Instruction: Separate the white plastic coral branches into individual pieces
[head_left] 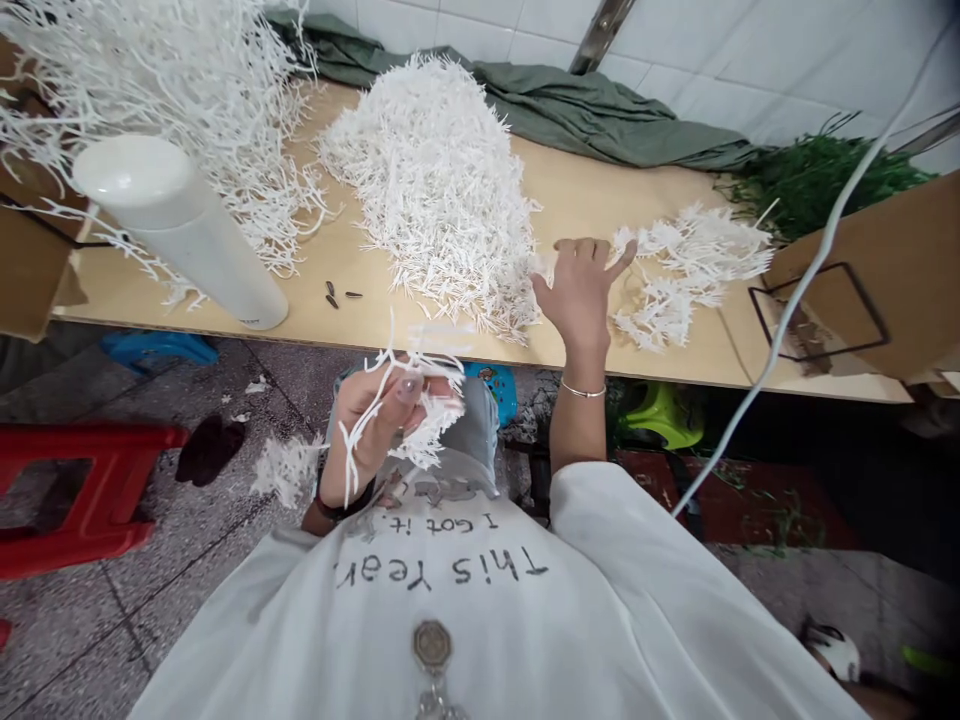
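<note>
Close to my body, below the table's front edge, my left hand (369, 412) is closed with the thumb pressed over white branching sprigs (427, 430). Thin forked strands stick out past its fingers, and part of the bunch is hidden by them. My right hand (581, 290) is over the tabletop, palm down, fingers spread, with nothing visibly gripped. It lies between a large heap of short white sprigs (450, 190) on its left and a smaller loose cluster of white sprigs (694, 265) on its right. Its thumb reaches the heap's right edge.
On the left of the table (615, 190) stand a white bottle (202, 240) and a pile of longer white strands (195, 90). Dark seeds (332, 295) lie nearby. A grey cable (806, 285) crosses the right side, before a cardboard box (885, 270). A red stool (90, 500) is at lower left.
</note>
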